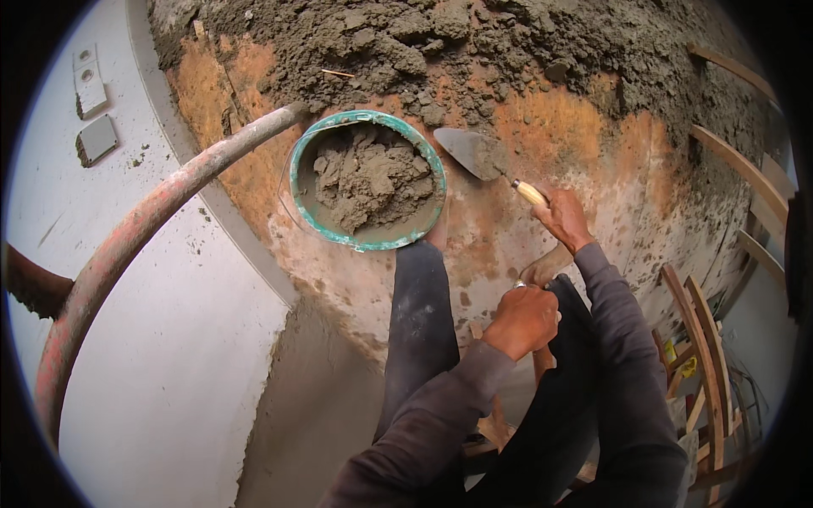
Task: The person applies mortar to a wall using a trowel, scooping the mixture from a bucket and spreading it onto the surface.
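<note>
My right hand (566, 218) is wrapped round the light wooden handle of a pointed trowel (471, 152). The trowel's metal blade lies just right of a green-rimmed bucket (298, 182), with some mortar smeared near its handle end. Inside the bucket sits a lumpy heap of grey mortar (373, 178). My left hand (523, 322) is closed above my right leg, nearer to me than the trowel. A small shiny bit shows at its knuckles; whatever its fingers enclose is hidden.
A stained wooden platform (550, 127) carries a big mound of mortar (398, 42) at the far side. A curved, paint-worn pole (161, 199) crosses the left. White wall (161, 339) with switch plates stands there. Wooden slats (711, 364) lie at the right.
</note>
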Motion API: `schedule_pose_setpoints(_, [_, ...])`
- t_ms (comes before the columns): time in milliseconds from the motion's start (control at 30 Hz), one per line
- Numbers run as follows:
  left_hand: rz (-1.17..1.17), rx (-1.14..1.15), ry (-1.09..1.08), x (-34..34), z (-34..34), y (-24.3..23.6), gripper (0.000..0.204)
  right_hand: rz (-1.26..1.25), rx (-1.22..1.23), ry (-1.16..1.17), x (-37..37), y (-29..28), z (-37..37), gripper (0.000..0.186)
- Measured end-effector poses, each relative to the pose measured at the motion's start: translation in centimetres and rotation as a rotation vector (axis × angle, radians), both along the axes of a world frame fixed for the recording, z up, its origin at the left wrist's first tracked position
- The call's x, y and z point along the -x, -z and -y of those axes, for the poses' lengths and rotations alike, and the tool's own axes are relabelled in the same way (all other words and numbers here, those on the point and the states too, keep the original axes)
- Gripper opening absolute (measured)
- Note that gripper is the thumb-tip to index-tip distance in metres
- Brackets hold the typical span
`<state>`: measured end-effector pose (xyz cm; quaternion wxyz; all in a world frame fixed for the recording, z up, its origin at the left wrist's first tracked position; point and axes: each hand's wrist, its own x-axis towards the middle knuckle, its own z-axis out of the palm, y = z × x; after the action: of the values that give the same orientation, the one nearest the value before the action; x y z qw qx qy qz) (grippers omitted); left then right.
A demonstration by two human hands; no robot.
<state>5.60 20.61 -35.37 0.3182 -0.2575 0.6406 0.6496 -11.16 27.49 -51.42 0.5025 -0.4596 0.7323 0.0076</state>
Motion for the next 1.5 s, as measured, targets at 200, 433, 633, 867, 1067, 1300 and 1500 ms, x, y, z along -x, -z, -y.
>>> schedule_pose_setpoints(200, [-0.041, 0.004, -0.028, 0.2, -0.5, 0.5, 0.027, 0.088, 0.391, 0.185, -2.1, 5.8, 2.7, 0.037])
schedule_pose_setpoints(433, [-0.015, 0.029, -0.036, -0.2, -0.2, 0.8, 0.027, 0.371, 0.036, 0.428, -2.3, 0.4, 9.3, 0.035])
schedule_pose_setpoints(633, [-0.036, 0.056, -0.02, 0.1, -0.1, 1.0, 0.028, -0.026, 0.106, 0.343, -2.7, 0.5, -2.1, 0.034])
schedule_pose_setpoints(867, [-0.058, 0.073, -0.016, 0.0, -0.7, 1.2, 0.03, 0.253, -0.072, 0.291, 0.5, 4.6, -4.9, 0.036])
schedule_pose_setpoints(1067, [-0.102, 0.127, -0.047, -0.7, -1.2, 1.8, 0.029, 0.415, -0.217, 0.901, 2.0, 2.9, 2.5, 0.035])
schedule_pose_setpoints(1300, [0.003, 0.16, -0.075, 0.2, 0.9, 1.2, 0.031, 0.529, -0.527, 0.718, -1.3, 1.4, -3.5, 0.037])
schedule_pose_setpoints(1500, [-0.072, 0.218, -0.118, 0.0, 0.0, 1.4, 0.036, 0.5, -0.382, 0.828, 0.6, 2.0, -3.1, 0.038])
